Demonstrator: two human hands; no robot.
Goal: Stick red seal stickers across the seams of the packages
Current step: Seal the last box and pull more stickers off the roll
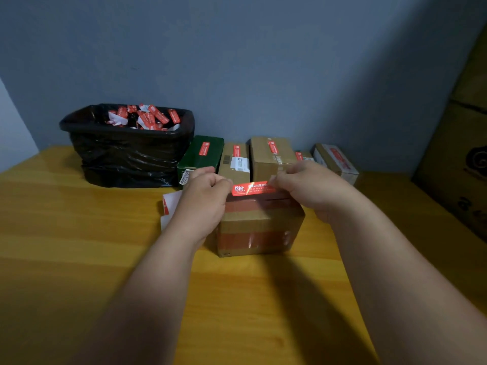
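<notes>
Both hands are pinching a red seal sticker (251,188) by its ends, the left hand (204,198) gripping the left end between curled fingers and thumb and the right hand (305,189) gripping the right end, stretching it flat just over the far top edge of a brown cardboard package (259,227). That package is sitting on the yellow bench (79,246) directly in front of the person, with bands of reddish tape crossing its top. A white backing sheet (170,206) is lying on the bench just left of the left hand. Behind, a row of packages is standing against the blue wall (263,61), each wearing a red sticker: a green box (203,156), then several brown boxes (271,156). Farther left, a black-lined bin (126,154) is holding discarded red and white scraps (145,117).
</notes>
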